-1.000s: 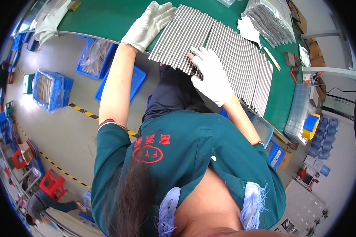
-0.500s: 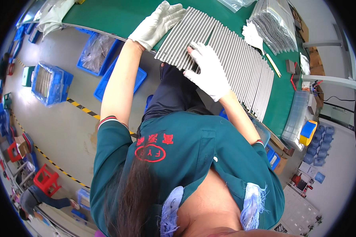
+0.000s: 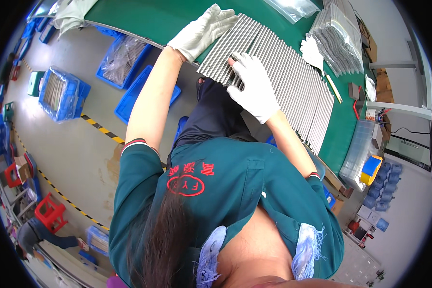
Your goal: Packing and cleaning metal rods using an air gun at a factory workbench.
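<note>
A row of slim silvery metal rods lies side by side on the green table, with a narrow gap toward its left end. My left hand, in a white glove, is laid along the leftmost rod, fingers stretched out and pointing away. On top of the rods near the gap rests my white-gloved right hand, its fingers apart and its thumb at their near ends. One fingertip of that hand shows bare through the glove. Neither hand is closed around a rod.
Beyond the rods lie a white glove, a pale-handled tool and bagged rods. Clear plastic boxes and a tape roll sit at the right. Blue crates stand on the floor left; another person is farther off.
My left hand has shifted right along with the left group of rods, which is now bunched closer to the rest. My right hand stays in nearly the same place. The whole view has turned slightly.
</note>
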### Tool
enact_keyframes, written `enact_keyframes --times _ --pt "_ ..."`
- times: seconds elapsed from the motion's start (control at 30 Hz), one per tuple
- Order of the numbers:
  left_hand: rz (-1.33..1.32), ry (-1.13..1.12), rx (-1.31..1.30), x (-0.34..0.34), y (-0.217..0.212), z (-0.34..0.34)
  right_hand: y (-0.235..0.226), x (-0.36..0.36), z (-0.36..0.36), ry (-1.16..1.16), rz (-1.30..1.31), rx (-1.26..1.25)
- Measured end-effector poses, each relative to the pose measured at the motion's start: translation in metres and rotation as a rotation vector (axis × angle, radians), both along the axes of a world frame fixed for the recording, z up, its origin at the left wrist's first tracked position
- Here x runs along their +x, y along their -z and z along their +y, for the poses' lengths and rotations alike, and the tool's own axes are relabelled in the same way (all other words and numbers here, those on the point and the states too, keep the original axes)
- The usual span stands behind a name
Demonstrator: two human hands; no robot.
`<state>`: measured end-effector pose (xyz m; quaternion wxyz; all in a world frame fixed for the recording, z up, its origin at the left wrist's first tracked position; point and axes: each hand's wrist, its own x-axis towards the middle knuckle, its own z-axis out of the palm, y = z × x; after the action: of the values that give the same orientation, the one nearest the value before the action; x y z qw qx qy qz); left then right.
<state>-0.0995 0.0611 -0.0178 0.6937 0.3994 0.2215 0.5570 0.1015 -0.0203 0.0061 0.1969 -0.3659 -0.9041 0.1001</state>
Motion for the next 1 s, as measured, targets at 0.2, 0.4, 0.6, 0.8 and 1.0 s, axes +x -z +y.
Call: enact_keyframes --times 0.2,0.4,0.6,0.8,1.0 --pt "0.008 0.003 -0.01 0.003 -0.001 -0.002 0.001 -0.009 0.004 0.002 0.045 -0.017" --pt "0.011 -0.014 -0.008 0.004 0.002 -0.001 0.004 -0.012 0.006 -0.001 0.045 -0.005" --pt "-0.001 -0.024 0.025 0.004 0.002 0.0 0.002 -0.021 0.012 0.007 0.008 0.015" --pt "-0.018 0.014 -0.002 0.004 0.002 0.0 0.005 -0.023 0.013 0.008 0.024 0.048" --pt "0.013 0.02 -0.012 0.005 -0.003 -0.004 0.004 -0.037 0.018 0.046 -0.003 0.08"
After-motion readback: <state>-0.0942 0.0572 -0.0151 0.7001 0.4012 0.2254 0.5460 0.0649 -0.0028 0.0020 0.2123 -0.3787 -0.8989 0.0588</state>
